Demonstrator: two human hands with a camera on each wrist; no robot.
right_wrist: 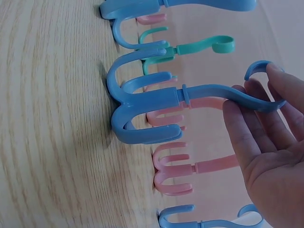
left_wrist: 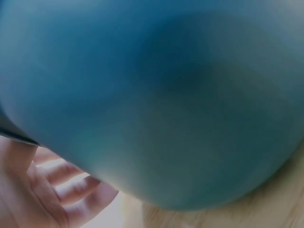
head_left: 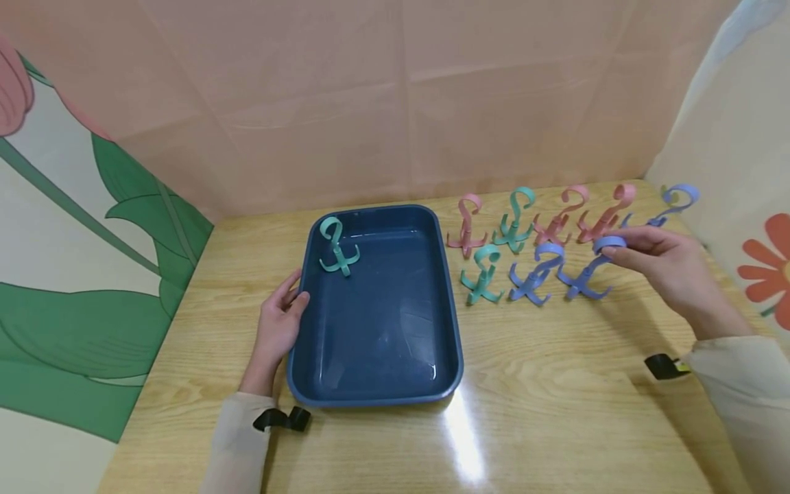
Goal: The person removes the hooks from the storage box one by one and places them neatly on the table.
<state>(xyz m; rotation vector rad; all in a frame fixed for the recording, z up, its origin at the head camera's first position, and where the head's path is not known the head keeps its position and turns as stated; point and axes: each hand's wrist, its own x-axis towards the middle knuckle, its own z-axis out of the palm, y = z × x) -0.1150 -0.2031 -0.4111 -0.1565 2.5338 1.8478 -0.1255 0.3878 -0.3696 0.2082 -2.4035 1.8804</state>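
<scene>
A plastic hanging hook, blue, with several upturned prongs and a curled top [head_left: 583,283], stands on the wooden table. My right hand [head_left: 669,267] pinches its curl between thumb and fingers; the right wrist view shows the prongs [right_wrist: 147,102] down at the tabletop. On the left, my left hand [head_left: 280,322] grips the side of a dark blue tray [head_left: 382,329], thumb at the rim and fingers along the outer wall. That wall [left_wrist: 142,95] fills most of the left wrist view. Inside the tray, toward its far left corner, stands a green hook [head_left: 339,259].
Right of the tray, more hooks stand in two rough rows: a green one [head_left: 481,278] and a blue one [head_left: 532,280] in front, pink [head_left: 467,230], green [head_left: 513,226] and another blue [head_left: 663,216] behind. A wall covering [head_left: 401,103] rises at the table's back edge.
</scene>
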